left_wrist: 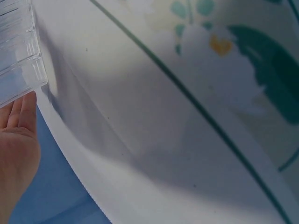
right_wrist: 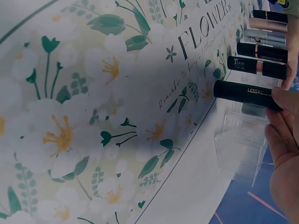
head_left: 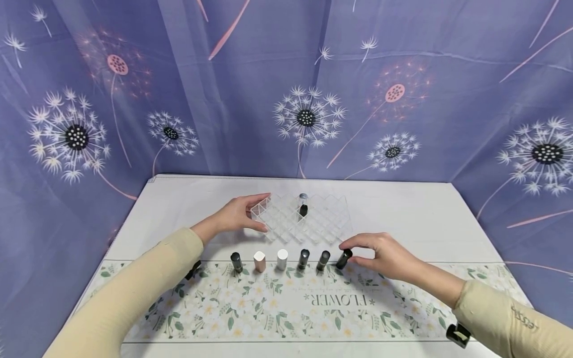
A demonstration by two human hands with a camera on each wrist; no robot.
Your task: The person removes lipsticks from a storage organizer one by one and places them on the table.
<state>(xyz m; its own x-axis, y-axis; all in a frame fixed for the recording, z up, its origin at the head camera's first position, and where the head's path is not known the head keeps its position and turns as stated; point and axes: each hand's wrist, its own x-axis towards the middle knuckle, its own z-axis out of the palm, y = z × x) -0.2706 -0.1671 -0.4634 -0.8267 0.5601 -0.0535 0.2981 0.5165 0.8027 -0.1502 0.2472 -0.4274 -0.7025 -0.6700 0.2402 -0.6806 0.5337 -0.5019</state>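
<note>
My left hand [head_left: 237,215] grips the left end of a clear lipstick organizer [head_left: 286,226] with diamond-shaped slots, thumb at its front corner and fingers at its back corner. In the left wrist view, the fingers [left_wrist: 21,112] lie against the organizer's end [left_wrist: 21,77]. A black lipstick tube [head_left: 344,259] is pinched between thumb and fingers of my right hand [head_left: 387,256], at the right end of a row, near the organizer's front right corner. Gold lettering shows on that tube [right_wrist: 240,91] in the right wrist view. Within the organizer stand a black tube [head_left: 304,211] and a clear-topped one [head_left: 303,198].
Left of the held tube, the row has a black tube with a copper band [head_left: 323,260], another black tube [head_left: 303,259], a silvery-white tube [head_left: 281,260], a pink one [head_left: 259,262] and a black one [head_left: 236,262]. They stand along a floral mat strip [head_left: 250,318]. Purple dandelion curtains [head_left: 250,99] surround the white table [head_left: 412,209].
</note>
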